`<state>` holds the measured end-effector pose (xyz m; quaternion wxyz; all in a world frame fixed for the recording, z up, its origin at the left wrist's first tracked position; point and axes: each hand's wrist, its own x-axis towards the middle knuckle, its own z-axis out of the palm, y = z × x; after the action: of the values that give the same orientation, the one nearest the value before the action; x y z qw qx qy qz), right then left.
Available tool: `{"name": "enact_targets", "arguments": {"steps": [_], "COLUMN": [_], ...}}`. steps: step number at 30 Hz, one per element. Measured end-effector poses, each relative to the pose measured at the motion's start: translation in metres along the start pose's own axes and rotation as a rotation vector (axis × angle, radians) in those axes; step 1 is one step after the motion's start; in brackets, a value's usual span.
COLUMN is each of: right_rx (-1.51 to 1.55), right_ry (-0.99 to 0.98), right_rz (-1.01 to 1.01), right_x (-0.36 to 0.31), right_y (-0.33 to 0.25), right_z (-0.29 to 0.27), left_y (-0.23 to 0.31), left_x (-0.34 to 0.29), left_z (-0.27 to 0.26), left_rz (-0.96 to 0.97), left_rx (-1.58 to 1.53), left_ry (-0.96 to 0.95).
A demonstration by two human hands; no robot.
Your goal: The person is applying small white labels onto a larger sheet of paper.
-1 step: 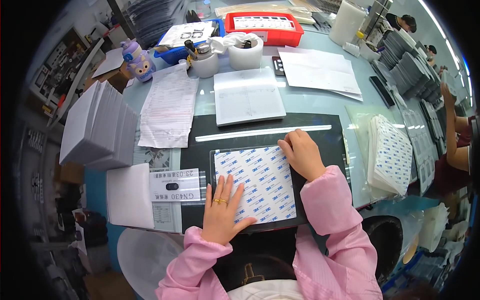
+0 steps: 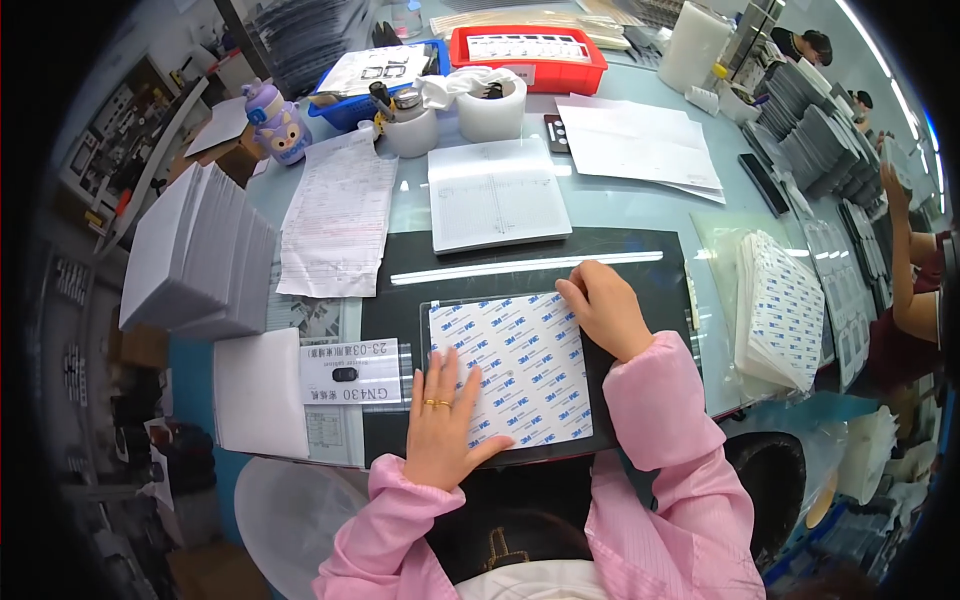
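Observation:
A white sheet of adhesive backing [image 2: 535,375] with blue print lies on a clear plate on the black mat [image 2: 640,290]. My left hand [image 2: 445,415] rests flat on the sheet's left side, fingers spread and a ring on one of them. At the sheet's upper right corner, my right hand [image 2: 605,305] is closed, with thumb and forefinger pinched at the edge. Its other fingers are curled under and partly hidden. Just left of my left hand lies a printed white label card [image 2: 375,375] with a small dark oval piece on it.
A pale stack of sheets [image 2: 500,205] stands beyond the mat, behind a thin white strip [image 2: 520,268]. White stacks [image 2: 195,255] are at left; blue-printed adhesive sheets [image 2: 785,305] lie at right. Blue [image 2: 345,112] and red trays [image 2: 590,75] line the back. Another person's arm [image 2: 905,260] shows far right.
The fingers of my left hand have shifted very slightly on the sheet. My right hand stays at the corner.

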<state>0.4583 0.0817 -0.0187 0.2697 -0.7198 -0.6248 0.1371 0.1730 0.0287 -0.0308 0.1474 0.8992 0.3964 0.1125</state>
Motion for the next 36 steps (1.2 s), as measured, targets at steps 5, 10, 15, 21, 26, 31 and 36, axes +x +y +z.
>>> {"name": "enact_targets", "arguments": {"steps": [5,10,15,21,26,31,36], "right_rx": [1.036,1.138,1.306,1.09,1.03,1.041,1.016], "right_ry": [-0.191,-0.217,-0.339,-0.432,-0.536,-0.597,-0.61], "right_rz": [0.17,0.188,0.294,0.275,0.311,0.365,0.335], "right_x": [-0.003,-0.024,-0.031,-0.036,-0.034,-0.032,-0.032], "right_y": [0.007,-0.002,0.003,0.012,0.011,0.013,0.013], "right_z": [-0.016,-0.017,-0.022,-0.032,-0.031,-0.033,-0.037], "left_y": [0.007,-0.008,0.003,0.004,0.0,0.0,-0.001], "left_x": [0.003,-0.01,-0.011,-0.01,-0.008,-0.006,-0.006], "left_z": [-0.001,-0.006,0.001,0.003,0.0,-0.003,-0.004], "left_rz": [-0.217,-0.528,-0.484,-0.491,-0.482,-0.507,-0.533], "left_rx": [-0.613,-1.446,-1.348,-1.288,-1.315,-1.303,-1.292], "left_ry": [0.425,0.171,0.38,0.38,0.353,0.31,0.296]}}
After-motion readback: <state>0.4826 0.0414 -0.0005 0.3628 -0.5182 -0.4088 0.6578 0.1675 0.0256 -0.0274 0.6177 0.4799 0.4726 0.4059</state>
